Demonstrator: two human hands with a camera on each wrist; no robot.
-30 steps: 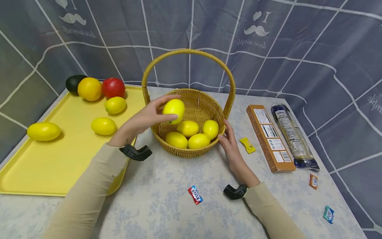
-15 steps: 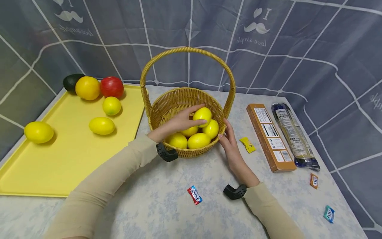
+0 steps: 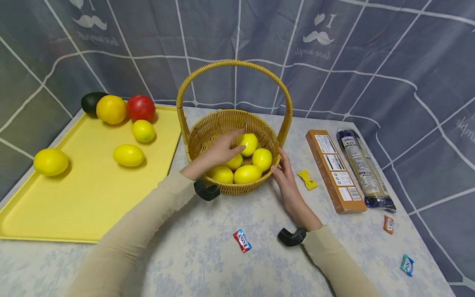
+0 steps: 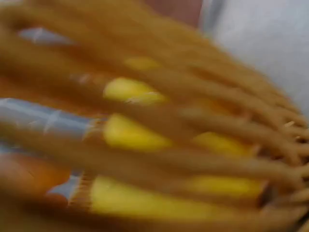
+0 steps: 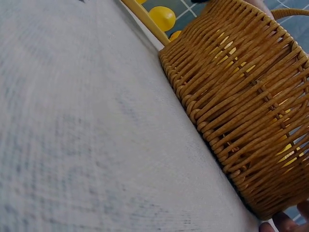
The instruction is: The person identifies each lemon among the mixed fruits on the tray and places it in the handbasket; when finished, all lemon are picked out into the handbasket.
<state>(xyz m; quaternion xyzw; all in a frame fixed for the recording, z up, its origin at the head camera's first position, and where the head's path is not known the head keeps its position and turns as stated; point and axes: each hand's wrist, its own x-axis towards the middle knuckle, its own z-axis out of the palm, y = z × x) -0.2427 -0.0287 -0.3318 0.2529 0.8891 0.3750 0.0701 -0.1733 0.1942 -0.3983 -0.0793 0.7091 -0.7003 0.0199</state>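
Observation:
A wicker basket (image 3: 219,189) with a tall arched handle stands mid-table in the head view. Inside lie several lemons, one of them a lemon (image 3: 249,142) on the right, higher than the others. My left hand (image 3: 219,150) reaches into the basket beside this lemon, thumb and index finger stretched along it and no longer wrapped round it. With thumb at the rim and fingers along the outer side, my right hand (image 3: 286,179) holds the basket. Fingertips (image 5: 285,223) show at the basket's corner in the right wrist view. Motion blurs the left wrist view.
At left, a yellow tray (image 3: 89,206) bears lemons (image 3: 128,155), an orange (image 3: 111,109), a red fruit (image 3: 141,108) and a dark green fruit (image 3: 91,103). At right lie a brown box (image 3: 334,171), a plastic-wrapped pack (image 3: 365,169) and several small candies, including a yellow one (image 3: 307,180).
My left hand has carried a lemon from above the basket's left side into its right part, then loosened its fingers and drawn slightly left. My right hand stays at the rim.

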